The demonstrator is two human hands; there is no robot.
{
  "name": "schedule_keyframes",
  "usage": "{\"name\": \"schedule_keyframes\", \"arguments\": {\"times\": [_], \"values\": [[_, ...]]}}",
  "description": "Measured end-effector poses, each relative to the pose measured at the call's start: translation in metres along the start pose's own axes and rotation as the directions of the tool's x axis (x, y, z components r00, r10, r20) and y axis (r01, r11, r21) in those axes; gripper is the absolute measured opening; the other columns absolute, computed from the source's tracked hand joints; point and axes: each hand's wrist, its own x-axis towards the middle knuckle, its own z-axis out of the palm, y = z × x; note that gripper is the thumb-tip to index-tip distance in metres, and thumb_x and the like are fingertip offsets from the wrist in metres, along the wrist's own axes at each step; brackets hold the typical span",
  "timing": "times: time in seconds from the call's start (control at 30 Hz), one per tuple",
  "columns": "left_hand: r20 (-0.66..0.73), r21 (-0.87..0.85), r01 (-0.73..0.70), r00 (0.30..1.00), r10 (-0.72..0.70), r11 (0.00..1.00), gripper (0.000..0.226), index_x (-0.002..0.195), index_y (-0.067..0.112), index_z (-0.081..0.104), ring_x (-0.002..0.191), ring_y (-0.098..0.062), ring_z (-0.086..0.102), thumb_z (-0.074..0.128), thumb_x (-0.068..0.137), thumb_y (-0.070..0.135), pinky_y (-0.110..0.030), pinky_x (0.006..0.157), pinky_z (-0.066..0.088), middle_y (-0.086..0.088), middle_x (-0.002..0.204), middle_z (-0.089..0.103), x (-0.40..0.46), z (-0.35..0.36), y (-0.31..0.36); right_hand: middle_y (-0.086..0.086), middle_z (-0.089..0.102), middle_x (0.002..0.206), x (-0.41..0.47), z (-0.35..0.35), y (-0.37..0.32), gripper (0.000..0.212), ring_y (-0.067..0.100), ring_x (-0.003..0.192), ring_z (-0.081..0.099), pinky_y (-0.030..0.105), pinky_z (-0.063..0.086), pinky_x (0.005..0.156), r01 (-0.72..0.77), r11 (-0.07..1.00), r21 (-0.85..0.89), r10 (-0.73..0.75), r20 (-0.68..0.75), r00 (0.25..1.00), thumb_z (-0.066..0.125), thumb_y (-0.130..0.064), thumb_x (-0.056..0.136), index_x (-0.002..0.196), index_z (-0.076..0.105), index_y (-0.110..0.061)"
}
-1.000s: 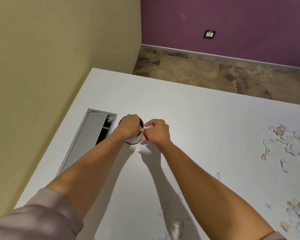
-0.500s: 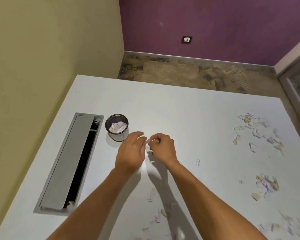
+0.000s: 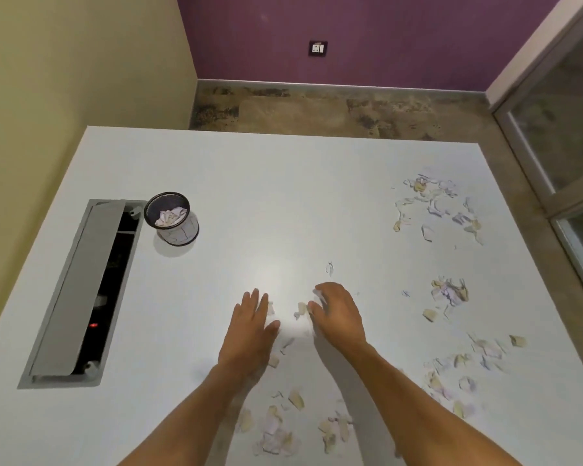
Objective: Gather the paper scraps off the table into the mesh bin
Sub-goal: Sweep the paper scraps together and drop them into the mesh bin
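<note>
Hovering over paper scraps (image 3: 301, 310), left hand (image 3: 251, 326) spread flat; right hand (image 3: 338, 316) perhaps curled (blurred); no writing legible.

My left hand (image 3: 251, 326) covers scraps beneath palm. Right hand (image 3: 337, 314) curled, fingertips blurred; can't tell if pinching scrap. Both forearms cut off by bottom edge. Cable tray (image 3: 81, 294) interior dark.
</note>
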Motion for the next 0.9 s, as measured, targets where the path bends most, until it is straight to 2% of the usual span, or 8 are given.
{"name": "schedule_keyframes", "arguments": {"times": [0.03,0.1,0.2,0.37,0.43,0.57,0.67,0.9], "values": [[0.017,-0.026,0.034,0.999,-0.034,0.999,0.064,0.154,0.017,0.013,0.15,-0.022,-0.007,0.027,0.101,0.049,-0.038,0.122,-0.001,-0.005,0.163,0.0,-0.004,0.009,0.0,-0.005,0.043,0.148,0.0,-0.005,0.011,0.047,0.015,0.138,0.036,0.029,0.027,0.112,0.018,0.999,-0.05,-0.017,0.014,1.0,0.052,-0.041,0.094,0.137,0.048,-0.023],[0.005,0.0,0.033,0.999,-0.033,0.999,0.067,0.155,0.017,0.005,0.149,-0.021,-0.016,0.021,0.1,0.052,-0.037,0.12,-0.01,-0.004,0.163,-0.008,-0.008,0.019,0.002,-0.007,0.026,0.158,0.003,-0.013,0.03,0.059,0.012,0.145,0.02,0.03,0.017,0.116,0.044,0.991,-0.126,-0.039,0.042,0.998,0.047,-0.05,0.094,0.147,0.035,-0.025],[0.014,0.02,0.039,0.999,-0.039,0.999,0.07,0.154,0.015,0.0,0.147,-0.021,-0.02,0.019,0.1,0.054,-0.04,0.12,-0.013,-0.004,0.161,-0.014,-0.008,0.025,0.016,-0.009,0.006,0.163,0.015,-0.023,0.054,0.07,0.008,0.149,0.004,0.029,0.005,0.118,0.084,0.972,-0.22,-0.068,0.081,0.994,0.039,-0.057,0.094,0.153,0.018,-0.027],[0.057,0.047,0.056,0.997,-0.059,0.997,0.081,0.153,0.017,-0.009,0.146,-0.02,-0.024,0.009,0.093,0.068,-0.042,0.119,-0.013,-0.001,0.158,-0.022,0.0,0.036,0.035,-0.006,-0.01,0.163,0.052,-0.026,0.063,0.073,0.012,0.15,-0.007,0.033,-0.006,0.118,0.209,0.925,-0.317,-0.158,0.18,0.971,0.03,-0.06,0.097,0.155,0.0,-0.026],[0.068,0.061,0.048,0.996,-0.052,0.997,0.087,0.153,0.018,-0.01,0.145,-0.019,-0.025,0.004,0.087,0.074,-0.042,0.118,-0.014,0.0,0.157,-0.024,0.009,0.04,0.039,-0.004,-0.013,0.163,0.066,-0.024,0.06,0.072,0.013,0.149,-0.011,0.034,-0.011,0.117,0.281,0.885,-0.372,-0.193,0.256,0.947,0.025,-0.059,0.098,0.154,-0.004,-0.024],[0.069,0.084,0.007,0.998,-0.013,0.996,0.091,0.154,0.016,-0.008,0.143,-0.019,-0.027,0.017,0.088,0.074,-0.039,0.116,-0.018,0.0,0.157,-0.024,0.025,0.043,0.046,0.001,-0.009,0.163,0.077,-0.017,0.054,0.068,0.019,0.15,-0.01,0.044,-0.01,0.119,0.479,0.735,-0.48,-0.285,0.423,0.86,0.019,-0.054,0.101,0.155,-0.003,-0.018],[0.089,0.09,-0.045,0.995,0.037,0.995,0.092,0.154,0.018,-0.006,0.145,-0.019,-0.025,0.022,0.087,0.075,-0.043,0.119,-0.012,0.002,0.158,-0.02,0.031,0.045,0.053,0.004,0.002,0.164,0.059,-0.015,0.061,0.063,0.022,0.151,-0.002,0.046,-0.005,0.12,0.601,0.674,-0.429,-0.4,0.472,0.785,0.024,-0.048,0.103,0.154,0.007,-0.015],[0.153,0.145,-0.248,0.962,0.226,0.958,0.082,0.154,0.022,0.003,0.147,-0.016,-0.015,0.025,0.091,0.07,-0.04,0.12,-0.008,0.002,0.162,-0.002,0.01,0.05,0.064,-0.006,-0.011,0.162,0.005,-0.023,0.099,0.064,0.01,0.147,-0.02,0.045,-0.013,0.12,0.675,0.61,-0.414,-0.417,0.557,0.719,0.007,-0.056,0.101,0.155,-0.003,-0.022]]}}
